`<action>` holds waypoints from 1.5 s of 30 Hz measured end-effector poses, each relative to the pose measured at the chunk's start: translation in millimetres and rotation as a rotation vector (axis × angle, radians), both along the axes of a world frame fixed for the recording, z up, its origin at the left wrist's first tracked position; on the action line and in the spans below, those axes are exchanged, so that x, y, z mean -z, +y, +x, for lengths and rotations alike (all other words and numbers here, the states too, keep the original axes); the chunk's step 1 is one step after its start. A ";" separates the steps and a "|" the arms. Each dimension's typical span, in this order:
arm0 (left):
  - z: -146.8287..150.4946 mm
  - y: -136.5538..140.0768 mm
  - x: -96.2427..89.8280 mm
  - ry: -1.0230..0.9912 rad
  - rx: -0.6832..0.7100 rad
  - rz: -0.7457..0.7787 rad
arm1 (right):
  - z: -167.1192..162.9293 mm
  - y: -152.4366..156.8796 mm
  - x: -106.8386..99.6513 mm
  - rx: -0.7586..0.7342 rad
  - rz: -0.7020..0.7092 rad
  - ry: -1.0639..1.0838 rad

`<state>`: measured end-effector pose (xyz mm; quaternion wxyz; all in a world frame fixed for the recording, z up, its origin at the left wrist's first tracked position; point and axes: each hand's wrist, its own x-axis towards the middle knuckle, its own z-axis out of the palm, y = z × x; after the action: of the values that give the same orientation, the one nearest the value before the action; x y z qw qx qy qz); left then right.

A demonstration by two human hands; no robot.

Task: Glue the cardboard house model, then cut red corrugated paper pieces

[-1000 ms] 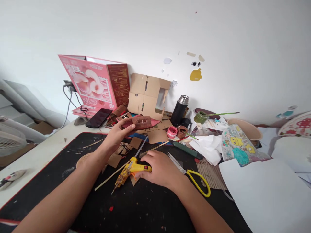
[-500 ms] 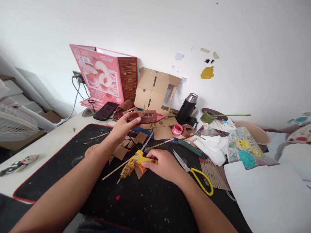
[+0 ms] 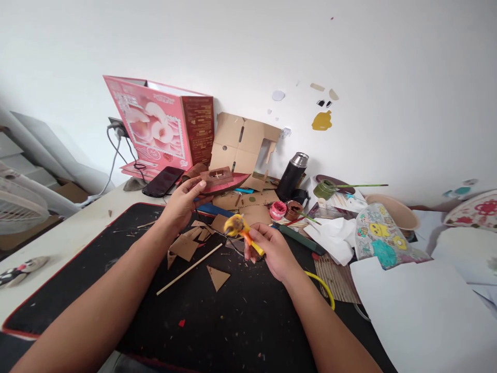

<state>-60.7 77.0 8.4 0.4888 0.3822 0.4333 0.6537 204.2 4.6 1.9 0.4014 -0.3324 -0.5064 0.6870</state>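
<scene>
My left hand (image 3: 185, 199) grips the near end of a reddish-brown model boat (image 3: 235, 181), thumb on top, with a box-like frame on its deck. In my right hand (image 3: 267, 248) is a yellow hot glue gun (image 3: 237, 226) with an orange trigger, its handle wrapped by my fingers and its nozzle end turned toward me and up. Below and left of the glue gun lie cardboard scraps (image 3: 185, 247), a thin wooden stick (image 3: 190, 269) and a cardboard triangle (image 3: 218, 278). My right forearm hides most of the yellow-handled scissors (image 3: 324, 287).
Behind the boat stand a cut cardboard sheet (image 3: 236, 137) and a pink box (image 3: 155, 124). A black thermos (image 3: 293, 176), a pink paint jar (image 3: 277, 210) and a brown paint jar (image 3: 294, 210) stand right of centre. A phone (image 3: 163, 181) lies left; white paper (image 3: 396, 316) covers the right.
My right hand has lifted the glue gun off the mat and turned its nozzle from pointing down-left to facing me. My left hand has shifted slightly left, tilting the boat. The view has moved a little.
</scene>
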 end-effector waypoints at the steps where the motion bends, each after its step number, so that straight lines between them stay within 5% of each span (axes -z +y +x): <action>1: -0.3 0.3 0.0 -0.011 -0.010 -0.002 | 0.5 0.2 -1.9 0.024 -0.032 0.070; 7: 0.3 -0.3 -0.7 -0.029 -0.017 -0.010 | 6.6 1.3 -12.9 0.109 -0.155 0.378; 14: 3.1 -3.0 -2.5 0.033 0.026 -0.009 | 1.2 -5.2 -14.5 0.004 -0.160 0.464; 28: 28.0 -19.1 -5.8 0.030 0.101 -0.039 | -4.7 -6.3 -8.8 0.173 0.015 0.009; 34: 32.8 -25.7 -6.3 0.046 0.236 -0.041 | -3.7 -0.4 -7.6 0.253 0.031 -0.100; 40: 35.8 -26.1 -7.6 0.058 0.162 -0.055 | -5.4 -4.8 -9.4 0.226 0.081 -0.078; 45: 36.8 -25.5 -8.8 0.068 0.179 -0.050 | -5.5 -8.3 -0.8 0.268 0.189 -0.274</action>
<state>-23.9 51.5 17.2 0.5397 0.4291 0.4297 0.5831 198.7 -3.7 2.7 0.4459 -0.4480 -0.5697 0.5253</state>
